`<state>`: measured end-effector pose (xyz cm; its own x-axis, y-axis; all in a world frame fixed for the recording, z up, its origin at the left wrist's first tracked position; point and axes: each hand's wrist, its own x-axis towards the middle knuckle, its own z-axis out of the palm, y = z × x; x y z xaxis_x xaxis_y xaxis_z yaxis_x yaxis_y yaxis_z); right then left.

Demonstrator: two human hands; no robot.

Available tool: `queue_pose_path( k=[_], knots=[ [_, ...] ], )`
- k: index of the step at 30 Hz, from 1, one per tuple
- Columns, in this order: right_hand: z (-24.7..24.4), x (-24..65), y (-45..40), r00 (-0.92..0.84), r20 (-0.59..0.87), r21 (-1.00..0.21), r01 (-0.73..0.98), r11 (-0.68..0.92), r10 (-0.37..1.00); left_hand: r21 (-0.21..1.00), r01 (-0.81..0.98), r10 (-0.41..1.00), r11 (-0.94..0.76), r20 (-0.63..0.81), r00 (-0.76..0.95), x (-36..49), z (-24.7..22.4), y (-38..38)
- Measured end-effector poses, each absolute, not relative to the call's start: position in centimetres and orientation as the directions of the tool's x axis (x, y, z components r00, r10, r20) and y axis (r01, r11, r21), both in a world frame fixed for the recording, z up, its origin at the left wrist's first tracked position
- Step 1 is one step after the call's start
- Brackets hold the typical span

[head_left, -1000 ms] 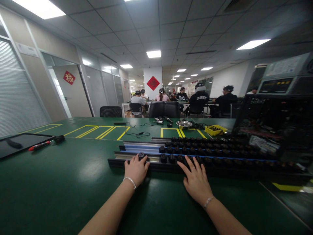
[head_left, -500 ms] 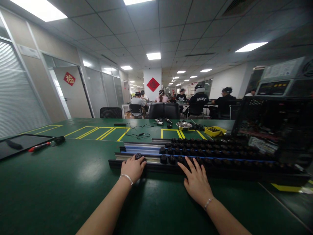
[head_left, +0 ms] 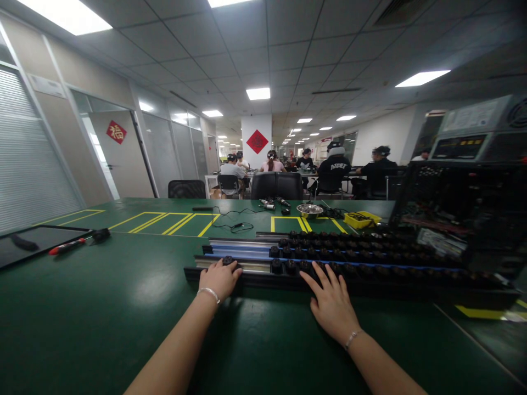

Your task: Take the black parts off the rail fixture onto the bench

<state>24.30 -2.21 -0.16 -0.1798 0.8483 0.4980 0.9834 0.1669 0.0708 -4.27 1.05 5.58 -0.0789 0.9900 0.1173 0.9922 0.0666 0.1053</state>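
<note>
Long black rails point(head_left: 255, 280) lie side by side across the table, carrying rows of small round black socket-like pieces point(head_left: 276, 266). One such black piece point(head_left: 228, 260) sits apart from its row on the bare silvery stretch of the nearest rail. My left hand point(head_left: 218, 278) is closed about that piece, thumb on its right side and fingers at its left; part of it is hidden. Farther right, my right hand point(head_left: 332, 307) rests with fingers spread over the row on the same rail. Its fingertips touch or hover at the pieces; I cannot tell which.
Behind the rails stand a metal bowl point(head_left: 309, 210) and a yellow basket point(head_left: 362, 219) near black cables. An opened computer case point(head_left: 457, 203) is at the right. A red-handled screwdriver point(head_left: 68, 246) lies by a dark flat panel point(head_left: 37, 241) at left. Several people sit farther back.
My left hand has slid a little to the left along the nearest rail, and the lone black piece has moved with it. My right hand has stayed nearly in place.
</note>
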Motion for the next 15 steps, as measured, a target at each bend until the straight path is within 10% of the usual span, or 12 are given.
queue_pose_path(
  k=[15],
  knots=[
    [0.1,24.2,-2.3,-0.179,0.488,0.058,0.983,0.173,0.854,0.096,0.992,0.993,0.077,0.080,-0.084,-6.7,5.4,2.1]
  ],
)
